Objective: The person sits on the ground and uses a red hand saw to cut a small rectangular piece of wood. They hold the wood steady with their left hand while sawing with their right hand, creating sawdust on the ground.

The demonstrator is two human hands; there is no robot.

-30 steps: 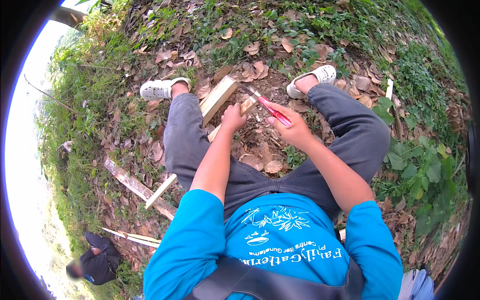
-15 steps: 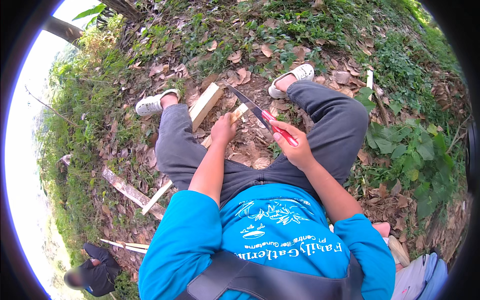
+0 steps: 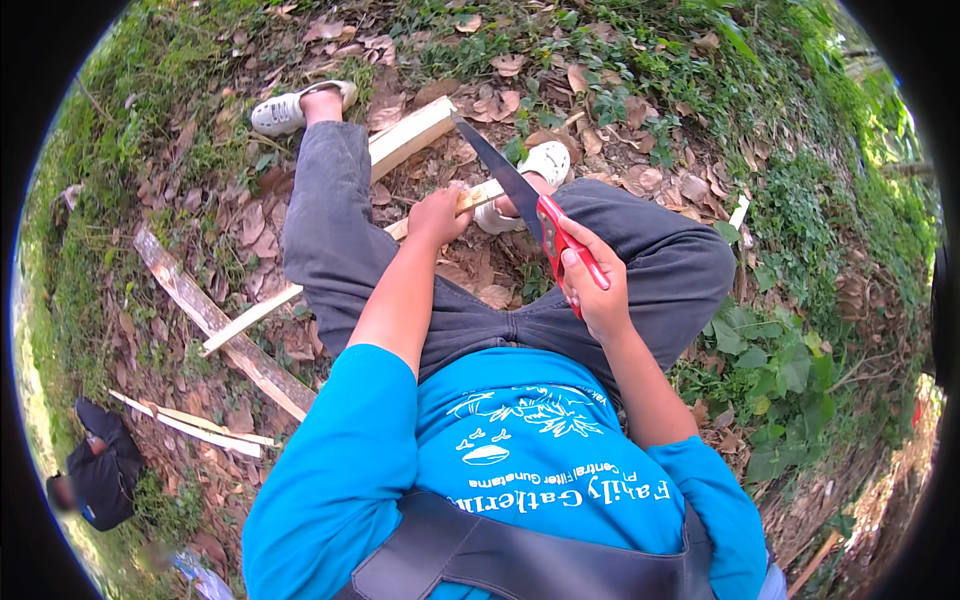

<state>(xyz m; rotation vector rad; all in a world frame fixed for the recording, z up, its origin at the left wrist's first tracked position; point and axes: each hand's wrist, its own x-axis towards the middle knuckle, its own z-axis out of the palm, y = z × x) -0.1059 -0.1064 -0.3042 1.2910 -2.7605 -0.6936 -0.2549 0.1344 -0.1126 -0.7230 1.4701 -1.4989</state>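
Note:
My left hand (image 3: 437, 215) is closed around a narrow, pale wooden strip (image 3: 484, 194) near its far end. The strip runs back under my left thigh and comes out on the other side, over a rough plank. In my right hand (image 3: 600, 290) is a hand saw (image 3: 508, 184) with a red handle and a dark, tapering blade. Its blade points up and to the left, passing close to the strip's end; whether the two touch I cannot tell. Beyond my left hand, a thick pale timber (image 3: 412, 138) lies between my feet, its tip near the saw's point.
A bark-edged plank (image 3: 215, 315) and split pale strips (image 3: 195, 425) lie on the leafy ground at left. A person in dark clothes (image 3: 105, 465) is at the lower left. Green plants (image 3: 780, 385) grow beside my right leg, and a white shoe (image 3: 549, 162) rests beyond the strip.
My right foot has moved inward, nearer the strip. The saw is turned more upright, its blade now beside the strip's end. The view has shifted, showing more of the ground at left.

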